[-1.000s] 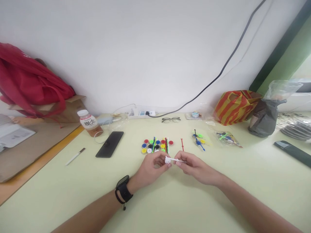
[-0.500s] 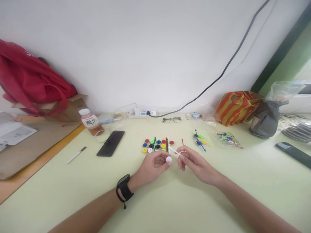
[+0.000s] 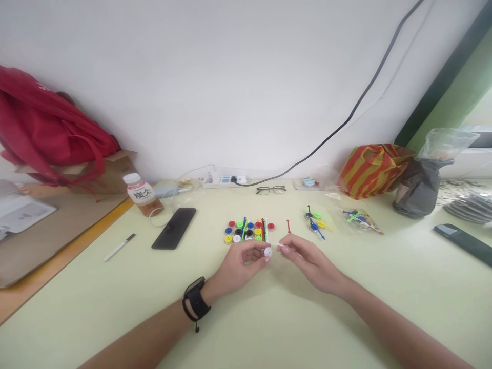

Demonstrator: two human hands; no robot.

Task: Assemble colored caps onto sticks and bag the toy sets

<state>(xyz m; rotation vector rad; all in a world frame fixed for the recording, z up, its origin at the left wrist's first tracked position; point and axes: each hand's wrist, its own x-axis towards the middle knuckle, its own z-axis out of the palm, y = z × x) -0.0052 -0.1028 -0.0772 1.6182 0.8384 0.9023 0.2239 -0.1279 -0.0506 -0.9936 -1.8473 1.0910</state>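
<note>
My left hand [image 3: 240, 265], with a black watch on its wrist, pinches a small white round disc [image 3: 268, 251] between thumb and fingers. My right hand [image 3: 307, 261] pinches a thin white plastic strip [image 3: 280, 246] whose tip points at the disc, close to it. Both hands hover just above the pale green table [image 3: 246, 318]. Just beyond them lies a cluster of coloured discs and strips [image 3: 249, 230], with a single red strip [image 3: 288, 226] to its right.
A black phone [image 3: 173, 228], a white pen [image 3: 119, 247] and a bottle [image 3: 140, 193] lie at the left. Glasses [image 3: 271, 189] and a power strip [image 3: 225, 180] sit by the wall. More coloured pieces [image 3: 317, 220], a clear packet [image 3: 360, 218], a striped bag [image 3: 374, 169] are right.
The white strip was joined to the disc, then pulled away and tilted up. Now my right hand holds it level again with its tip near the disc.
</note>
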